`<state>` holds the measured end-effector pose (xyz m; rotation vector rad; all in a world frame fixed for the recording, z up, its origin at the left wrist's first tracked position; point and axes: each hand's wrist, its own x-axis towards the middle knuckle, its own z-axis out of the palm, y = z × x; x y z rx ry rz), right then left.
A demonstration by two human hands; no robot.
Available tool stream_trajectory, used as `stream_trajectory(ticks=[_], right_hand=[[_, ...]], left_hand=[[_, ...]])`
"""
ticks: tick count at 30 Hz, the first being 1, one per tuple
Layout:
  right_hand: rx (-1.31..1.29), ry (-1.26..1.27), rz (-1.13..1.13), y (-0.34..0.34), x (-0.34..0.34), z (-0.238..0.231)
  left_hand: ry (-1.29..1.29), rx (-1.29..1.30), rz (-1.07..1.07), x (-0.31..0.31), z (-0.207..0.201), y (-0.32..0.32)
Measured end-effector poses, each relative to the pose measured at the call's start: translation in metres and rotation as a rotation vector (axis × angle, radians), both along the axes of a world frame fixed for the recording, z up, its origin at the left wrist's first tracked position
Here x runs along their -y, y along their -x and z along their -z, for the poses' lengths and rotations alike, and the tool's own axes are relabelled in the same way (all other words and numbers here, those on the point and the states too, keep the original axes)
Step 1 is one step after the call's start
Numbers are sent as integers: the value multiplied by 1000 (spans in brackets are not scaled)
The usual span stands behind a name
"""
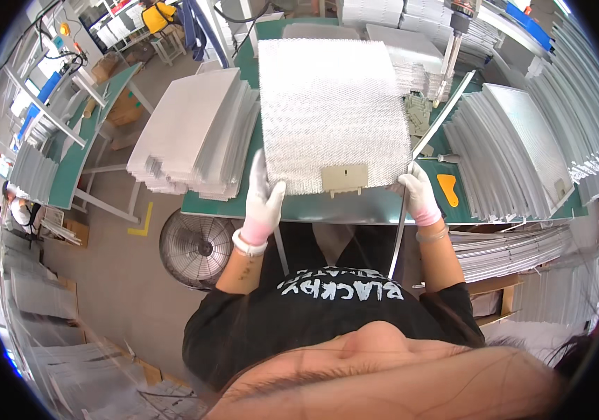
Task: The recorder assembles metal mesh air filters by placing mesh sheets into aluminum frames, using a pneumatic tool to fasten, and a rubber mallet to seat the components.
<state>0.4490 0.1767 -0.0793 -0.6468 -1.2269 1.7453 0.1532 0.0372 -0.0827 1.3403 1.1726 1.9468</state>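
your left hand (263, 206) and right hand (422, 196) are grasping the silvery mesh panel (331, 105) by its near corners, probably so it stays steady. pale strip (445, 112) runs past your right hand, can't tell if that's gripped too. orange tool (448, 190) sits just right, likely for easy reach; panel stack (187, 115) beyond your left.

We reach ahead of black shirt (243, 329): gloved left hand (264, 203) front-left of it, gloved right hand (420, 194) front-right, both gripping.
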Motion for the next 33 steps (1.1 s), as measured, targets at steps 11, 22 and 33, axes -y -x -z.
stream_trajectory(ticks=[11, 22, 33], right_hand=[[87, -394, 240, 25, 53, -114], [82, -614, 485, 27, -22, -127], [58, -643, 496, 29, -25, -99]], left_hand=[[-75, 111, -140, 45, -61, 35], [-232, -219, -23, -69, -111, 50], [-253, -165, 56, -89, -71, 46]])
